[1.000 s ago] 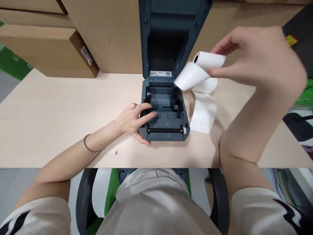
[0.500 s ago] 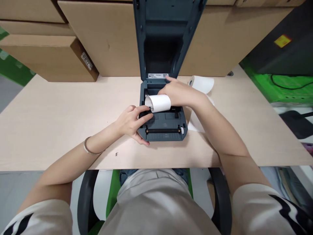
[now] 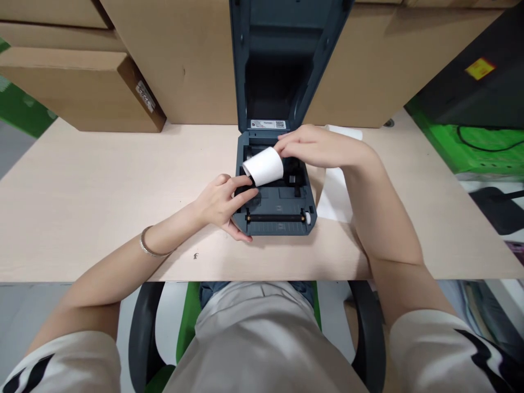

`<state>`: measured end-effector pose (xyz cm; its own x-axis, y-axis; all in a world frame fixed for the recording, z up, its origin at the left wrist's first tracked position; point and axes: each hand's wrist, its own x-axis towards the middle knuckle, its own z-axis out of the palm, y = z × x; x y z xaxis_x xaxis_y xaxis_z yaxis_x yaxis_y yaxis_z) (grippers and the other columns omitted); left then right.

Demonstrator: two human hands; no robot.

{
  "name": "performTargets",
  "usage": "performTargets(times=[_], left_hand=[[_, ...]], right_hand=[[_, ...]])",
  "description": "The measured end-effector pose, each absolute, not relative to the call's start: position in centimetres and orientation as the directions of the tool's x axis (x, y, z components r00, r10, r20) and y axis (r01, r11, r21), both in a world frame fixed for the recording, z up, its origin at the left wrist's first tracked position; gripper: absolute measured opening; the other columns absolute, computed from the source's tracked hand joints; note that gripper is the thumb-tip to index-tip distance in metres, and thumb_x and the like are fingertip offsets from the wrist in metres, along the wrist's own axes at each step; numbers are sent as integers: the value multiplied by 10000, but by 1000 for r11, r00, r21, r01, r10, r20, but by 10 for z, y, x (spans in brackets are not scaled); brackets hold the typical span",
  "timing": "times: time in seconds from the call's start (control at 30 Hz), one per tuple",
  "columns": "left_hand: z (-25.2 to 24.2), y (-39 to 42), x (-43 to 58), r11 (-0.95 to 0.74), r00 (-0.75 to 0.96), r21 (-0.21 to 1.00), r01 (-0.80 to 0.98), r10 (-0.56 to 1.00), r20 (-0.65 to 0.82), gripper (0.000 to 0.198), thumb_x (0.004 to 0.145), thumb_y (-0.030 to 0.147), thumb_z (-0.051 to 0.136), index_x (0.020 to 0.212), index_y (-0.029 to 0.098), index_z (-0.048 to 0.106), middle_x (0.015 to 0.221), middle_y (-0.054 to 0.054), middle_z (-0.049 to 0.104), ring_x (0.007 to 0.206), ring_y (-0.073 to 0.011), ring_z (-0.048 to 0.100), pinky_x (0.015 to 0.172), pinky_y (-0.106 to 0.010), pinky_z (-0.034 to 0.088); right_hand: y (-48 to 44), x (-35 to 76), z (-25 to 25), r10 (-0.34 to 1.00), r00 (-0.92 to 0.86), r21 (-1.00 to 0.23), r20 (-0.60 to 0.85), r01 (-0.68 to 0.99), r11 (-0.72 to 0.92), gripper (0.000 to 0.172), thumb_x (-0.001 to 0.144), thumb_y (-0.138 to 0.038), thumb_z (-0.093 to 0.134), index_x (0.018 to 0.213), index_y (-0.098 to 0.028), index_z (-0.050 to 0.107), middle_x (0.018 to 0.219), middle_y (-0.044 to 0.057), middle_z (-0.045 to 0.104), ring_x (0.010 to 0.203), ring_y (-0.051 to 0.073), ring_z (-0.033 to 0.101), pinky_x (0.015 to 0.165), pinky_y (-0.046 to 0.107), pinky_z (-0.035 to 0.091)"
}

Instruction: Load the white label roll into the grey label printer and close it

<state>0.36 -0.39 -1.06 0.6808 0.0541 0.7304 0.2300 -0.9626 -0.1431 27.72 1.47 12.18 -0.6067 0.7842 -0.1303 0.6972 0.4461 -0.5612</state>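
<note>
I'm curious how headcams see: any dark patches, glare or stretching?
All in the head view: the raised lid has a dark recess; the curled white paper between the hands looks bright, without obvious glare; the left sleeve seems stretched.

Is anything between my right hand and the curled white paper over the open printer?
Nothing visible: your right hand is at the upper right edge of the curled white paper. Your left hand, at the left side of the printer, isn't between them.

Single head-worn cam, facing forward and down: torso (image 3: 262,344) at bottom, table (image 3: 114,185) close mid-frame, boxes (image 3: 176,71) at top.
</note>
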Motion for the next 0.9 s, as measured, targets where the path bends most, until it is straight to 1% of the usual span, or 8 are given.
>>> performTargets(times=[0.07, 0.13, 0.27, 0.43, 0.6, 0.7, 0.8, 0.9], left_hand=[[-14, -2, 3, -971, 665, -113, 209, 56, 745, 1018, 780, 1001, 526, 1397, 192, 562, 1167, -173, 735, 950, -281, 713, 689, -379, 506], [-18, 0, 2, -977, 646, -89, 192, 58, 761, 1003, 761, 1012, 540, 1352, 202, 570, 1159, -164, 739, 909, -272, 708, 678, -384, 505], [-25, 4, 0, -979, 652, -73, 192, 72, 754, 986, 702, 1057, 534, 1212, 215, 591, 1121, -150, 746, 839, -258, 705, 660, -397, 521], [-30, 5, 0, -975, 717, -5, 220, 158, 678, 992, 641, 1092, 536, 1111, 222, 611, 1109, -161, 736, 959, -318, 750, 699, -434, 564], [-21, 1, 5, -992, 695, 4, 125, 91, 713, 943, 737, 979, 638, 1259, 197, 572, 1095, -149, 717, 1144, -385, 771, 741, -417, 572], [-13, -3, 7, -994, 676, -28, 102, 49, 735, 993, 784, 925, 663, 1408, 167, 511, 1126, -163, 717, 1149, -375, 774, 768, -411, 560], [-10, -6, 7, -992, 684, -12, 128, 80, 725, 1064, 799, 937, 623, 1529, 185, 440, 1242, -191, 709, 1167, -358, 756, 808, -417, 552], [-9, -7, 4, -981, 742, -18, 193, 133, 657, 1047, 802, 957, 573, 1549, 230, 475, 1344, -194, 676, 1190, -345, 726, 828, -412, 527]], right_hand=[[12, 277, 126, 780, -614, -655, -120, 639, 403, 315, 965, -343, 464, 771, -209, 672, 921, 21, 710, 896, 184, 603, 829, 327, 437], [9, 277, 128, 737, -669, -681, -101, 586, 439, 310, 950, -462, 566, 834, -215, 711, 949, 17, 731, 930, 189, 618, 837, 317, 443], [3, 278, 132, 663, -745, -601, -80, 567, 564, 368, 821, -539, 778, 1004, -220, 785, 942, 0, 752, 893, 179, 632, 795, 291, 444], [-11, 287, 143, 606, -779, -477, -162, 599, 643, 297, 886, -559, 717, 932, -287, 826, 839, -34, 739, 765, 152, 588, 674, 281, 394], [-32, 290, 145, 582, -785, -378, -211, 615, 692, 212, 927, -409, 673, 833, -312, 836, 700, -41, 678, 636, 125, 501, 628, 286, 307], [-47, 283, 147, 603, -733, -328, -315, 680, 656, 261, 910, -246, 621, 719, -284, 795, 649, -47, 641, 573, 109, 434, 624, 293, 279], [-61, 275, 150, 652, -666, -229, -362, 742, 631, 279, 859, -134, 600, 633, -240, 724, 595, -44, 580, 530, 99, 355, 609, 305, 263], [-69, 268, 150, 659, -659, -153, -364, 740, 655, 277, 844, -102, 603, 596, -211, 663, 564, -37, 534, 522, 99, 296, 600, 312, 254]])
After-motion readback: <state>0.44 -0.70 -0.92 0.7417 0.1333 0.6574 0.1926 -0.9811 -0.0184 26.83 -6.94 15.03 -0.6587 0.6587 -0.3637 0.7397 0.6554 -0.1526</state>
